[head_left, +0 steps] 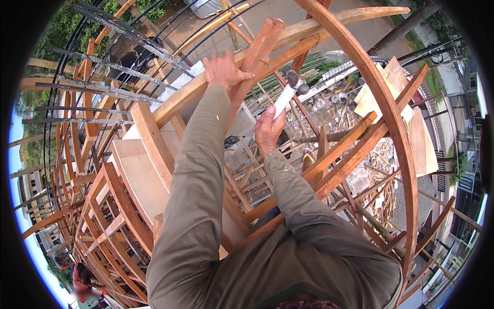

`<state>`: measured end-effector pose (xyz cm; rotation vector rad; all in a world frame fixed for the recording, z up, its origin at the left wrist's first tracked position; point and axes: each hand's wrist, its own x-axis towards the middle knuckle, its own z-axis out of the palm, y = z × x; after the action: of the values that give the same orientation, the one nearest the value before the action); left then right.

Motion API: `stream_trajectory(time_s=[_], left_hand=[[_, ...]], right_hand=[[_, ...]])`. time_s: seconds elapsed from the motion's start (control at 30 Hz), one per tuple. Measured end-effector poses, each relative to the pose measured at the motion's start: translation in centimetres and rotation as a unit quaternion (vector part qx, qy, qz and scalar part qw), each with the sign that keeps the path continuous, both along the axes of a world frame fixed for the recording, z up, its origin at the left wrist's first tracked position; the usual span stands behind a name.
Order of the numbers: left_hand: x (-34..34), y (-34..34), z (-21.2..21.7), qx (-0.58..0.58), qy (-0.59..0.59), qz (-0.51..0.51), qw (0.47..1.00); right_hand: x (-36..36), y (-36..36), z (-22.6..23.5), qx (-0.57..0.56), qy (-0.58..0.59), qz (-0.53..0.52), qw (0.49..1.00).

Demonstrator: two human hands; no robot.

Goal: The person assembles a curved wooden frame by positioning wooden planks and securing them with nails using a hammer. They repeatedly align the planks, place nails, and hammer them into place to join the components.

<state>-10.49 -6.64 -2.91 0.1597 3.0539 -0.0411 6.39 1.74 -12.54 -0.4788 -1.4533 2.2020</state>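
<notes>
My left hand (225, 71) grips a long wooden beam (180, 100), fingers over its far side. Its thumb reaches right against a thick reddish timber (262, 41) that crosses the beam. A thin nail (265, 63) seems to stick out of that timber. In my right hand (269, 127) is a hammer (284, 100) with a white handle and a dark metal head. The hammer head is raised to the right of the timber, apart from the nail. Both of my forearms are in long olive sleeves.
A large curved rib (396, 116) arches down the right side. Below lie wood scraps and rubble (334, 103). Plywood sheets (388, 85) lean at the right. Dark rods and cables (121, 59) run along the upper left. Far lower left, a person in red (82, 280) stands beside more framing.
</notes>
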Motion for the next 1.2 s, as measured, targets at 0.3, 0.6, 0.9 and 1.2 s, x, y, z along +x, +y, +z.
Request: stream_trajectory(time_s=[0.3,0.6,0.9,1.2], left_hand=[[-0.1,0.5,0.8,0.003,-0.020,0.001,1.000],[-0.2,-0.1,0.4,0.006,-0.008,0.004,1.000],[0.0,0.4,0.8,-0.006,-0.013,-0.001,1.000],[-0.1,0.3,0.4,-0.007,-0.001,0.001,1.000]], right_hand=[[-0.6,3.4,5.0,-0.043,0.081,-0.015,0.996],[-5.4,4.5,8.1,0.013,-0.025,0.000,1.000],[-11.0,5.6,2.8,0.138,0.008,-0.018,0.990],[-8.3,3.6,1.4,-0.075,0.025,-0.096,0.992]])
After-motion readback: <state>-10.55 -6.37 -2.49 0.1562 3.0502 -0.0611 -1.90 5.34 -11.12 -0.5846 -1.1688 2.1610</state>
